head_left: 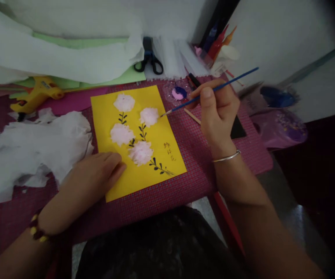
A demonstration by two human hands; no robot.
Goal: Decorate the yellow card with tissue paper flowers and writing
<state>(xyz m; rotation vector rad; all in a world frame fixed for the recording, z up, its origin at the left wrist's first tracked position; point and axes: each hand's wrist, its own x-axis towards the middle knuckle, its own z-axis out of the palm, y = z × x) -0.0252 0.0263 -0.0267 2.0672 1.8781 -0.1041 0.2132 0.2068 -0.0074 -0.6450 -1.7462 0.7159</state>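
Note:
A sheet of yellow paper (132, 180) lies on the table with pale pink, ruffled flowers (141, 153) on it, dark painted leaves and stems (158, 167) and a column of handwritten characters (169, 152). Pressed flat on the sheet's left edge is my left hand (102, 169), holding nothing. My right hand (218, 106) pinches a thin blue paintbrush (234, 78). The brush tip points left, close beside the right-hand flower; whether it touches the paper I cannot tell. Behind the brush sits a clear palette (179, 93) with pink and dark blue paint.
Crumpled white tissue (54, 139) covers the left side, near a yellow glue gun (38, 95). Black-handled scissors (149, 58) lie at the back. Paint bottles (218, 42) stand at back right. A wooden stick (192, 116) lies beside the sheet, and a pink bag (280, 128) is past the table's right edge.

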